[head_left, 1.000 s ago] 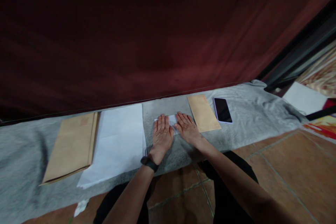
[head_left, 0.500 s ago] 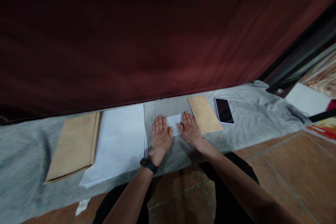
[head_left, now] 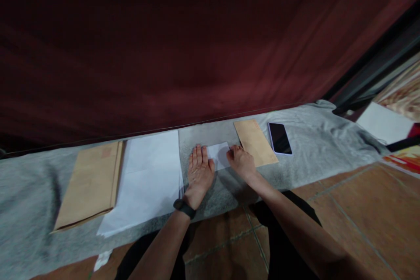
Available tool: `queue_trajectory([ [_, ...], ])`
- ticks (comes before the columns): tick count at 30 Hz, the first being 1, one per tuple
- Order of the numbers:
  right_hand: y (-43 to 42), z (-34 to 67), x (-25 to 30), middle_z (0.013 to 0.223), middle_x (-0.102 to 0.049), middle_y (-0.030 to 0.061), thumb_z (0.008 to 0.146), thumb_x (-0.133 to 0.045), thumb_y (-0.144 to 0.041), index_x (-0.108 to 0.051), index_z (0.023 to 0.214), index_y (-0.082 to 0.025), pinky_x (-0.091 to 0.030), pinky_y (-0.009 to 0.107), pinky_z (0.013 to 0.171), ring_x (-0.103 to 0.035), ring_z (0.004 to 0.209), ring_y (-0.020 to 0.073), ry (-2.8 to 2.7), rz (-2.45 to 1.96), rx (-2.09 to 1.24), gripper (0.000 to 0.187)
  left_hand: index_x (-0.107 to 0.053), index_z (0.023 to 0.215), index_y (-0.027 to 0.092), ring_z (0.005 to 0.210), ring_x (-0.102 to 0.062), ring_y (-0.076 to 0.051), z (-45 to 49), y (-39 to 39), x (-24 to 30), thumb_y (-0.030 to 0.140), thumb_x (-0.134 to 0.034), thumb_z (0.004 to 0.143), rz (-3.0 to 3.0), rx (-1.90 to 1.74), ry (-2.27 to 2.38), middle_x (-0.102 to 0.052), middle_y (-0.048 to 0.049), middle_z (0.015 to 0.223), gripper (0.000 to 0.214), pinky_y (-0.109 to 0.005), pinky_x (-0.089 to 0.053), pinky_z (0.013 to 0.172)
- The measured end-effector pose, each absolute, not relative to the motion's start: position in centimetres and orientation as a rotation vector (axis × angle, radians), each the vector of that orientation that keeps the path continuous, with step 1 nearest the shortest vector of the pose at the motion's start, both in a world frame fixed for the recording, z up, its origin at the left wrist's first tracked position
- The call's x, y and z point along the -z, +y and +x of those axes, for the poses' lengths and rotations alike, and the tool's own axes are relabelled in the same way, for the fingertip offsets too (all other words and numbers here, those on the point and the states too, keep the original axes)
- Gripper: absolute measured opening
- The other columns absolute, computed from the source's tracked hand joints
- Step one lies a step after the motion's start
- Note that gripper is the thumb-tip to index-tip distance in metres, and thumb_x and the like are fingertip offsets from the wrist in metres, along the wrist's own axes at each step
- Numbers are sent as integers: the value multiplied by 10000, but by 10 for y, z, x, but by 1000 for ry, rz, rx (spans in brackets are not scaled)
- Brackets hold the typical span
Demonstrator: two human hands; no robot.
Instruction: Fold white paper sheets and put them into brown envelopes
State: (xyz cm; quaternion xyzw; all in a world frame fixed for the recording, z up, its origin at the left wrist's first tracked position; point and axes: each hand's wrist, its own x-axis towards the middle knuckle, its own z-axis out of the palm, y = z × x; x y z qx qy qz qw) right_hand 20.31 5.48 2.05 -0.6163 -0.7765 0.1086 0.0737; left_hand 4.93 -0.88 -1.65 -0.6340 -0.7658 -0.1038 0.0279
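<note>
Small white paper (head_left: 218, 155) on grey cloth (head_left: 320, 144): we appear to be creasing it.
Our left hand (head_left: 200, 170): fingers flat over its left end; right hand (head_left: 242, 162): fingers curled at its right end, grip unclear. Next move likely needs a steady left palm. Right of paper: brown envelope (head_left: 257, 142); left, past white sheets (head_left: 149, 179): brown envelopes (head_left: 87, 183); contents hidden.

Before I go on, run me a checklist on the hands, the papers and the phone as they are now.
1. Left hand flat at the left end of the small white paper: ok.
2. Right hand at the paper's right end, fingers curled: ok.
3. Right fingers gripping that end: cannot tell.
4. Lone brown envelope free of the right hand: cannot tell; the hand overlaps its edge in view.
5. Phone apart from both hands: ok.
6. Large white sheets squared up: not ok; edges are staggered.
</note>
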Motion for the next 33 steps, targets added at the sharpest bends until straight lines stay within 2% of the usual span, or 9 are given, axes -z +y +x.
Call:
queue_trajectory([
  [6,64,209,-24,995,-761,101,983,-476,-357,-690,1061,-187,-484,289,778,-713,952,238,-2252,-1912,-639,284,-320,1536,43,1521,-231,-293,50,-10,15,278,-358,977,-1957,286,-2361,-287,-189,1622,608,-469,-243,1232],
  [10,70,211,-21,793,-726,53,931,-529,-310,-696,814,-193,-452,264,684,-684,798,205,-2105,-1747,-919,235,-360,1516,34,1511,-257,-308,49,-8,15,278,-353,983,-1972,340,-2371,-313,-201,1608,587,-488,-246,1229],
  [13,74,212,-22,686,-655,0,914,-530,-316,-654,763,-199,-425,236,595,-623,679,163,-1973,-1569,-1026,228,-391,1493,19,1506,-264,-320,47,-5,9,292,-338,996,-2014,518,-2401,-350,-220,1586,569,-524,-238,1227],
  [18,72,221,-41,681,-590,-29,928,-529,-405,-634,851,-194,-413,234,552,-545,608,136,-1643,-1102,-967,248,-357,1522,109,1512,-265,-263,49,-6,-12,389,-378,1008,-2211,1256,-2298,-346,-166,1606,586,-489,-250,1234],
  [23,48,225,-59,873,-660,21,983,-504,-363,-654,1004,-206,-495,263,696,-625,790,159,-1824,-900,-727,219,-453,1474,241,1470,-363,-241,64,-17,-27,507,-518,949,-2194,2255,-2398,-415,-80,1584,592,-429,-323,1202],
  [25,36,220,-61,1064,-683,71,997,-493,-380,-642,1143,-204,-526,313,846,-644,988,192,-2009,-726,-705,273,-576,1361,232,1392,-474,-265,67,-21,-29,562,-570,903,-1968,2736,-2444,-551,-88,1474,564,-417,-406,1136],
  [28,22,211,-58,1335,-608,141,1012,-457,-452,-562,1342,-163,-468,407,1051,-546,1259,236,-2249,-471,-662,451,-702,1120,186,1207,-621,-264,66,-23,-31,550,-686,814,-1375,3287,-2465,-717,-83,1203,476,-383,-478,1035],
  [30,18,205,-55,1407,-570,139,1027,-423,-444,-522,1402,-163,-434,434,1100,-504,1317,234,-2308,-410,-627,480,-715,1023,173,1098,-668,-236,60,-22,-33,481,-755,759,-945,3463,-2528,-745,-62,1077,408,-349,-507,965],
  [33,20,201,-49,1395,-592,97,1033,-411,-319,-543,1395,-219,-436,434,1106,-517,1311,209,-2253,-540,-599,398,-708,987,169,930,-700,-198,52,-16,-33,392,-775,726,-578,3513,-2624,-748,-40,982,350,-315,-540,827],
])
